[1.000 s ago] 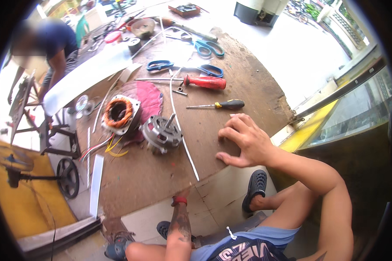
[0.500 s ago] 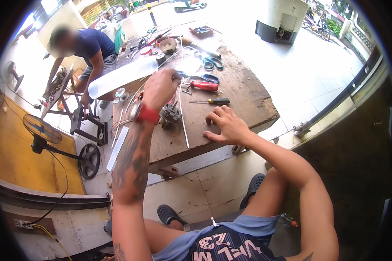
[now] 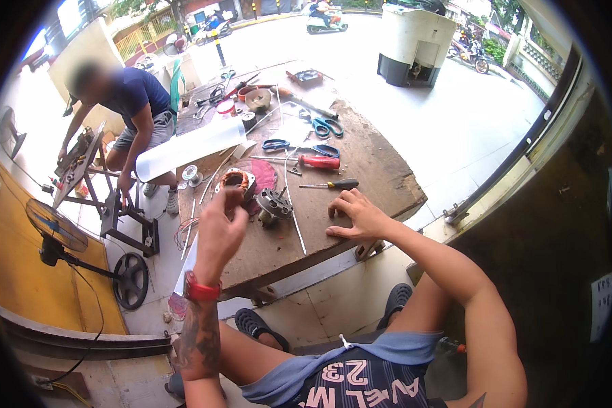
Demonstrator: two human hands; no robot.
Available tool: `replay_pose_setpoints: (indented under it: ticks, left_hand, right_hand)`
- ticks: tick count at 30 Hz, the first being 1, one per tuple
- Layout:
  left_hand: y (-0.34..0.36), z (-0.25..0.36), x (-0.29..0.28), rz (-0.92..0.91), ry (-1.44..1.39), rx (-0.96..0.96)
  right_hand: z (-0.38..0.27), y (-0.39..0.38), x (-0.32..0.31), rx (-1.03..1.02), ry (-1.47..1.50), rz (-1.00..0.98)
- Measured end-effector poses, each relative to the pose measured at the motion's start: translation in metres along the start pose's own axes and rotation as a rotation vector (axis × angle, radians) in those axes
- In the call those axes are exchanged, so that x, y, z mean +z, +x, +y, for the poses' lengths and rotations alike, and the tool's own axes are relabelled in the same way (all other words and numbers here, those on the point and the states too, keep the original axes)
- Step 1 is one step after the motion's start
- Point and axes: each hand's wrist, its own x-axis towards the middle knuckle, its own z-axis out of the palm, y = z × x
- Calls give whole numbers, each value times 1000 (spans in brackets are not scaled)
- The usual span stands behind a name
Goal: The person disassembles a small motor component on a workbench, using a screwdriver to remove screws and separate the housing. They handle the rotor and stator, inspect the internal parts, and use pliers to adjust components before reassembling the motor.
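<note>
A worn wooden table [image 3: 360, 177] stands on an open pavement. The left hand [image 3: 219, 231] is raised above its near edge, fingers loosely curled, holding nothing visible, just before the copper-wound stator [image 3: 235, 181]. Right of it lies a metal motor housing [image 3: 273, 204]; the right hand [image 3: 358, 216] rests flat, fingers spread, below a black-handled screwdriver [image 3: 332, 184].

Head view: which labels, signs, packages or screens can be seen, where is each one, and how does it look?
Paper notice: on the dark wall at the far right edge; small pale rectangular sheet, slightly tilted, markings too small to tell.
White sheet: on the left part of the wooden table, beyond the raised left hand; long, plain, partly rolled.
No screens or packages can be made out.
</note>
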Motion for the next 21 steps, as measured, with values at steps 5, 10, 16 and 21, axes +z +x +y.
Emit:
replay_pose_setpoints:
  ticks: [5,10,16,21]
  left_hand:
    - [-26,-17,35,-128,140,65]
    - [-26,-37,59,-51,248,87]
    - [-26,-49,68,24,199,93]
    - [-30,-45,63,34,37,135]
  right_hand:
    - [-7,7,-6,71,106,-7]
    - [-37,34,-6,28,400,169]
    - [-69,73,16,84,600,169]
    - [-74,83,26,39,729,59]
